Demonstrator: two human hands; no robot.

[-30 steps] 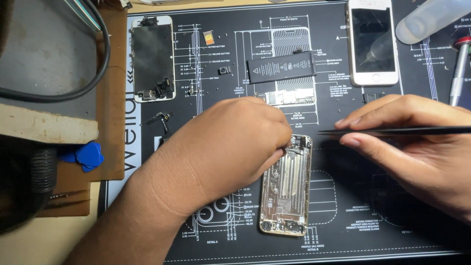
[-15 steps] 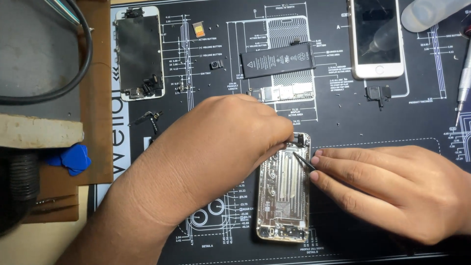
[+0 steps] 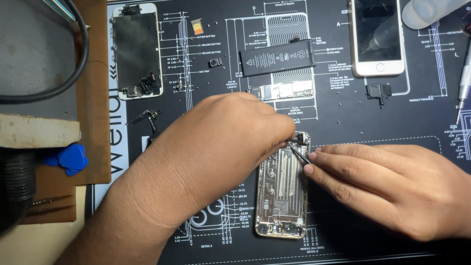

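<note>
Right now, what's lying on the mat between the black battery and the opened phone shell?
In the head view, a small circuit board lies just below the battery, and the left hand's fingers cover the mat above the phone shell.

The person's 2 hands are bare: no gloves, rings or watch show. The left hand (image 3: 221,142) leads into a bare forearm without a sleeve. The right hand (image 3: 387,189) has short, trimmed nails.
</note>
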